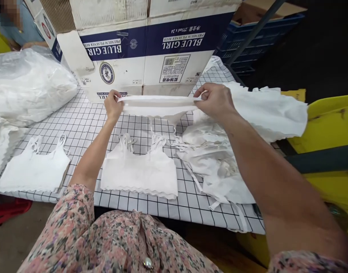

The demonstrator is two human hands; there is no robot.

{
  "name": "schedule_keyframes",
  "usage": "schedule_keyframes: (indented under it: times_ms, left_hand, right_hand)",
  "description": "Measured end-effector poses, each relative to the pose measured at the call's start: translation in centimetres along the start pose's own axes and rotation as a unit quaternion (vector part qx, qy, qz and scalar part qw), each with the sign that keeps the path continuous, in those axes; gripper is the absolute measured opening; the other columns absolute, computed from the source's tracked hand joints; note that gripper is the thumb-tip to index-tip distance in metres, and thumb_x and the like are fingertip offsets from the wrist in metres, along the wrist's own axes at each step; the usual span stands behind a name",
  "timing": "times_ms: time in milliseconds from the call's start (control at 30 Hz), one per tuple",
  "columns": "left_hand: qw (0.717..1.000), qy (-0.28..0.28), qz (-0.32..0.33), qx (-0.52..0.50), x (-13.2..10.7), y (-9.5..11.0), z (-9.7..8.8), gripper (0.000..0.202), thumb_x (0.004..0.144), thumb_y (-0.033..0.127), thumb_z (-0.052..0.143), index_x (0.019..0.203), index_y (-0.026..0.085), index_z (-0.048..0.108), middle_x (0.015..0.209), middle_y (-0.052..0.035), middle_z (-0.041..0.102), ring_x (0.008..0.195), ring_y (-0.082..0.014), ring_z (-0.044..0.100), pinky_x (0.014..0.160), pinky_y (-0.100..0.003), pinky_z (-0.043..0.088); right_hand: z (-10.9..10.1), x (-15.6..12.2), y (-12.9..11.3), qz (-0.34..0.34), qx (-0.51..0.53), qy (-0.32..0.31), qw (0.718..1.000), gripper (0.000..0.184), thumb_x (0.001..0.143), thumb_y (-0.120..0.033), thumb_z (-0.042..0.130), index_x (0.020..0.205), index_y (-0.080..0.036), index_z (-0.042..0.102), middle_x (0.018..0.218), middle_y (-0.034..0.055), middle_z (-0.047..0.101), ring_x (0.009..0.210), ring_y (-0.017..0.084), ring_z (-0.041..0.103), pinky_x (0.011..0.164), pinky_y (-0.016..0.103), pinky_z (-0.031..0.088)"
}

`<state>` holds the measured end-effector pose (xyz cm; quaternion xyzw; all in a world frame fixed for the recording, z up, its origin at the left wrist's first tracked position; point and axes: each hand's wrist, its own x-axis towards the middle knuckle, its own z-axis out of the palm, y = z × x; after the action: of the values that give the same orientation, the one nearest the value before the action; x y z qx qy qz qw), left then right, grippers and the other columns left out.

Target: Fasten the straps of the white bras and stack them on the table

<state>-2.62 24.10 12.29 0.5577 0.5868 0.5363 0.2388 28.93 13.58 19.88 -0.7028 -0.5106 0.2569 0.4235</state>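
Observation:
A white camisole top (159, 105) is stretched level between my two hands above the table, its straps hanging down. My left hand (114, 106) pinches its left end. At the other end my right hand (212, 98) grips it between thumb and fingers. Just below, a stack of flat white camisoles (139, 172) lies on the grid-patterned cloth, straps pointing away from me. To the right of that stack is a loose, crumpled heap of white camisoles (216, 159), partly under my right forearm. Another flat white camisole pile (34, 170) lies left of my left arm.
Behind my hands stands a large cardboard box (128, 72) with upside-down lettering. A clear plastic bag of white garments (34, 87) sits at the left, and more white fabric (270, 110) at the right. Beyond are yellow bins (333, 117) and blue crates (239, 38). A person (28, 32) is at upper left.

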Motion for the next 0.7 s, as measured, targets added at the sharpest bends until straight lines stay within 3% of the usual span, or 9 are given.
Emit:
schedule_keyframes:
  times_ms: [67, 167, 233, 333, 400, 467, 500, 600, 700]
  left_hand:
    - [0.994, -0.026, -0.104, -0.031, 1.1, -0.5, 0.5, 0.035, 0.073, -0.007, 0.067, 0.080, 0.024, 0.055, 0.067, 0.0057, 0.046, 0.070, -0.0139, 0.051, 0.078, -0.031, 0.047]
    - [0.967, -0.126, -0.211, -0.065, 1.9, -0.6, 0.6, 0.031, 0.078, 0.001, 0.071, 0.079, 0.024, 0.051, 0.063, 0.0069, 0.045, 0.060, -0.0103, 0.043, 0.072, -0.032, 0.049]
    - [0.954, -0.187, -0.224, -0.067, 1.8, -0.3, 0.2, 0.030, 0.074, 0.001, 0.075, 0.076, 0.022, 0.054, 0.060, 0.0063, 0.047, 0.059, -0.0098, 0.045, 0.072, -0.034, 0.052]
    - [0.935, -0.271, -0.221, -0.062, 1.0, 1.0, -0.5, 0.033, 0.061, -0.003, 0.083, 0.080, 0.017, 0.066, 0.070, -0.0013, 0.065, 0.072, -0.0161, 0.062, 0.084, -0.043, 0.060]
    - [0.937, -0.297, -0.161, -0.091, 0.0, 2.7, -0.6, 0.043, 0.057, -0.001, 0.089, 0.094, 0.016, 0.075, 0.097, -0.0079, 0.077, 0.095, -0.0216, 0.072, 0.099, -0.044, 0.060]
    - [0.931, -0.321, -0.038, -0.172, -1.3, 5.0, -0.1, 0.049, 0.066, 0.010, 0.094, 0.111, 0.018, 0.078, 0.124, -0.0093, 0.078, 0.117, -0.0223, 0.072, 0.108, -0.039, 0.058]
    - [0.913, -0.341, 0.031, -0.221, -2.0, 6.3, 0.4, 0.047, 0.074, 0.019, 0.095, 0.117, 0.018, 0.078, 0.130, -0.0094, 0.077, 0.122, -0.0223, 0.072, 0.108, -0.038, 0.058]
    - [0.864, -0.403, 0.110, -0.280, -4.1, 9.7, 1.9, 0.036, 0.086, 0.038, 0.094, 0.112, 0.017, 0.078, 0.114, -0.0070, 0.080, 0.111, -0.0202, 0.076, 0.102, -0.035, 0.059]
    - [0.873, -0.389, 0.105, -0.275, -5.1, 11.7, 2.2, 0.032, 0.092, 0.045, 0.091, 0.094, 0.017, 0.076, 0.093, -0.0032, 0.078, 0.093, -0.0159, 0.075, 0.087, -0.028, 0.058]
  right_hand:
    - [-0.5, -0.2, -0.4, 0.030, 0.035, -0.028, 0.999, 0.031, 0.078, 0.005, 0.069, 0.073, -0.024, 0.058, 0.058, -0.0038, 0.051, 0.066, 0.016, 0.050, 0.086, 0.042, 0.054]
    - [-1.5, -0.4, -1.4, 0.026, 0.145, -0.124, 0.981, 0.020, 0.085, -0.005, 0.072, 0.097, -0.021, 0.070, 0.083, 0.0004, 0.072, 0.070, 0.013, 0.059, 0.076, 0.035, 0.056]
    - [-1.9, -0.3, -2.3, 0.002, 0.238, -0.176, 0.955, 0.025, 0.085, -0.006, 0.075, 0.106, -0.019, 0.077, 0.094, 0.0021, 0.076, 0.070, 0.011, 0.059, 0.073, 0.032, 0.056]
    - [-1.6, 0.1, -3.8, -0.031, 0.298, -0.188, 0.936, 0.015, 0.082, -0.004, 0.074, 0.088, -0.016, 0.079, 0.091, 0.0065, 0.076, 0.071, 0.013, 0.058, 0.077, 0.039, 0.059]
    - [-1.1, 0.4, -4.8, -0.052, 0.287, -0.202, 0.935, 0.013, 0.082, -0.005, 0.074, 0.085, -0.016, 0.080, 0.088, 0.0068, 0.075, 0.072, 0.015, 0.058, 0.086, 0.045, 0.061]
    - [-0.7, 0.4, -5.9, -0.069, 0.270, -0.232, 0.932, 0.013, 0.082, -0.008, 0.075, 0.090, -0.017, 0.081, 0.085, 0.0051, 0.074, 0.069, 0.014, 0.057, 0.094, 0.049, 0.061]
    - [-0.6, 0.3, -6.5, -0.076, 0.263, -0.248, 0.929, 0.013, 0.082, -0.010, 0.076, 0.093, -0.016, 0.082, 0.083, 0.0044, 0.073, 0.068, 0.013, 0.057, 0.096, 0.050, 0.061]
    - [-1.0, -0.2, -7.7, -0.108, 0.239, -0.297, 0.918, 0.022, 0.083, -0.023, 0.087, 0.103, -0.015, 0.082, 0.083, 0.0047, 0.074, 0.079, 0.019, 0.067, 0.099, 0.051, 0.061]
    - [-2.0, -0.7, -8.1, -0.151, 0.181, -0.327, 0.915, 0.045, 0.078, -0.036, 0.099, 0.113, -0.015, 0.081, 0.092, 0.0064, 0.078, 0.092, 0.023, 0.071, 0.098, 0.049, 0.061]
